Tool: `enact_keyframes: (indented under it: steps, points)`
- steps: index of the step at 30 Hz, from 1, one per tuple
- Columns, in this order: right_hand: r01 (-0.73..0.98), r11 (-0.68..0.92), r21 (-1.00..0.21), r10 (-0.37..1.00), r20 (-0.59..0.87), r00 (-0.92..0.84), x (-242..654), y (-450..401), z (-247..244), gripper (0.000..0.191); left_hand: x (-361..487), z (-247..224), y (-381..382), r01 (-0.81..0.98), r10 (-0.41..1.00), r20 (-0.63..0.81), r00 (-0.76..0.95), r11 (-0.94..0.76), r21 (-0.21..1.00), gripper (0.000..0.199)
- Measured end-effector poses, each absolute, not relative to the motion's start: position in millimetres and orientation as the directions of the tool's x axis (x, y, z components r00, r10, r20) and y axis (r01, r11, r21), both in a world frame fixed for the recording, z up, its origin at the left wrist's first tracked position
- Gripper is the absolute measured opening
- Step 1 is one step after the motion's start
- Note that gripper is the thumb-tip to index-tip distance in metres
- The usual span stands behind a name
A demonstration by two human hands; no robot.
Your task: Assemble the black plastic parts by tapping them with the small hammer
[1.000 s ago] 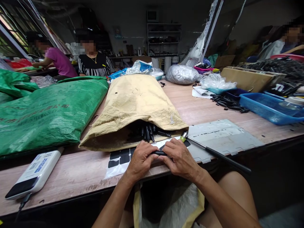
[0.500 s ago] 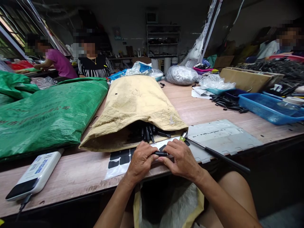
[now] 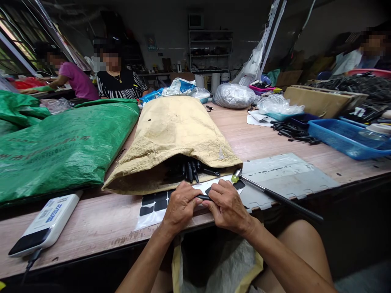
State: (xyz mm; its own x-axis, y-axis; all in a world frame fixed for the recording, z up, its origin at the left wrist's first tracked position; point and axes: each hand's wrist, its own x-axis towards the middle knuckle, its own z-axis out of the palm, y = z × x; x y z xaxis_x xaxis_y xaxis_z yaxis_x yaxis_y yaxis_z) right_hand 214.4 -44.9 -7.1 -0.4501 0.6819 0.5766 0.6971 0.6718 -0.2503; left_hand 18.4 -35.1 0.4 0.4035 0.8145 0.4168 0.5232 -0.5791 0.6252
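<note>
My left hand point(image 3: 181, 206) and my right hand point(image 3: 227, 205) are both closed on a short black pen-shaped part point(image 3: 204, 197), one at each end. Most of it is hidden by my fingers. Just beyond them, several similar black parts point(image 3: 191, 170) lie in the mouth of a tan paper sack point(image 3: 180, 134). Beneath my hands is a white sheet with black rounded patches point(image 3: 152, 205). Right of my right hand, a small hammer point(image 3: 262, 190) with a yellow-green end rests on a grey board point(image 3: 290, 173). An open sack point(image 3: 256, 260) sits below the table edge.
A green woven bag point(image 3: 67, 142) and a white power bank point(image 3: 45, 224) with a cable are at left. On the right are blue trays point(image 3: 345, 140), loose black parts point(image 3: 295, 133) and a cardboard box point(image 3: 317, 101). Several other people sit farther back.
My right hand has turned and closed in farther over the black part, so less of it shows. My left hand stays nearly in place.
</note>
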Motion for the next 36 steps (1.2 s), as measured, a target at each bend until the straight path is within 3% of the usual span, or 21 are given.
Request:
enact_keyframes:
  steps: [22, 31, 33, 36]
  points:
    - [0.605, 0.611, -0.511, 0.784, 0.499, -0.37, 227.1, -43.1, -8.0, 0.016, 20.0, -0.3, -33.4, 0.466, 0.869, 0.352, 0.346, -0.485, 0.74, 0.016]
    - [0.61, 0.629, -0.481, 0.759, 0.549, -0.349, 235.6, -47.0, 1.0, 0.016, 21.1, 4.0, -37.3, 0.492, 0.894, 0.293, 0.34, -0.434, 0.754, 0.016]
    - [0.678, 0.575, -0.458, 0.768, 0.588, -0.254, 249.7, -44.5, 4.9, 0.014, 21.7, 5.4, -36.8, 0.503, 0.897, 0.278, 0.344, -0.426, 0.752, 0.015]
    - [0.861, 0.318, -0.397, 0.787, 0.617, -0.006, 277.6, -34.5, 3.2, 0.008, 22.6, 7.3, -36.1, 0.5, 0.889, 0.297, 0.349, -0.444, 0.743, 0.014]
